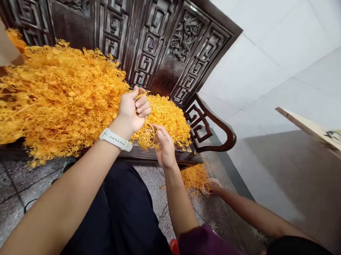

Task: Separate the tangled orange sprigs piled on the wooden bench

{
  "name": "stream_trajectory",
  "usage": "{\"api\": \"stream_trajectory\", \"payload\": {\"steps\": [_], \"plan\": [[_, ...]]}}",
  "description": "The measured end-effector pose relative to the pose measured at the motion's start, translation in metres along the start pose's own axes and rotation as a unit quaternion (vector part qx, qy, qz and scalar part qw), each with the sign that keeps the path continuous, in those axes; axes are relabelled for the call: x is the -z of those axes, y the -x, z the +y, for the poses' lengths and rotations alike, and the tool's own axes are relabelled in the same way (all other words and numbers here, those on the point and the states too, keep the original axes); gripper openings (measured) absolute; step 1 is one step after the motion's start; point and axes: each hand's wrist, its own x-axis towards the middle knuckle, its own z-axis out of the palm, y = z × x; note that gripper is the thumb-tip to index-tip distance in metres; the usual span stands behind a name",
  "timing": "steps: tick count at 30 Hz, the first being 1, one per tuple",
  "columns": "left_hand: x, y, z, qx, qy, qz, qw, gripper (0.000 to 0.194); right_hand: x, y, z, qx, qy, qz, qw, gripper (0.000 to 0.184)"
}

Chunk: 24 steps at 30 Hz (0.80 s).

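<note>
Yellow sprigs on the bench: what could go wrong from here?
Snagging: the curly sprig at the left hand and right hand might catch in the bushy pile beside them.
Spillage: that pile hangs past the front of the bench, so some might drop to the floor.

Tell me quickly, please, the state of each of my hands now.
Left hand: closed, holding a yellow stem.
Right hand: partly curled at a yellow sprig; whether it grips cannot be told.

Orange-yellow sprig (147,139), held.
Its thin stem curves into a loop; feathery tips form a loose tuft before a low heap (171,116) of similar foliage, beside a larger heap (64,91).
</note>
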Motion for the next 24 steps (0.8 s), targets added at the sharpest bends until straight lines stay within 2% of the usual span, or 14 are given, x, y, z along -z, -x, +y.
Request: {"api": "stream_trajectory", "payload": {"steps": [5, 11, 14, 17, 20, 22, 24], "plan": [[0.004, -0.006, -0.004, -0.036, 0.027, 0.028, 0.999, 0.036, -0.018, 0.008, 0.003, -0.047, -0.053, -0.031, 0.997, 0.035], [0.009, -0.009, -0.005, -0.058, 0.035, 0.049, 0.996, 0.035, -0.036, 0.004, -0.002, -0.053, -0.095, 0.017, 0.994, 0.027], [0.008, -0.008, -0.004, -0.055, 0.032, 0.049, 0.997, 0.035, -0.038, 0.004, -0.002, -0.061, -0.124, 0.018, 0.99, 0.025], [0.007, -0.006, 0.006, -0.058, 0.044, 0.055, 0.996, 0.037, -0.032, 0.006, 0.0, -0.069, -0.122, 0.002, 0.99, 0.022], [0.008, -0.005, 0.023, -0.076, 0.06, 0.063, 0.993, 0.039, -0.022, 0.011, 0.002, -0.016, -0.096, 0.036, 0.995, 0.019], [0.009, -0.004, 0.032, -0.088, 0.064, 0.07, 0.992, 0.04, -0.014, 0.016, 0.0, 0.051, -0.063, 0.084, 0.993, 0.015], [0.009, -0.004, 0.036, -0.084, 0.063, 0.078, 0.991, 0.041, -0.006, 0.023, -0.005, 0.126, 0.002, 0.1, 0.987, 0.009]]}}
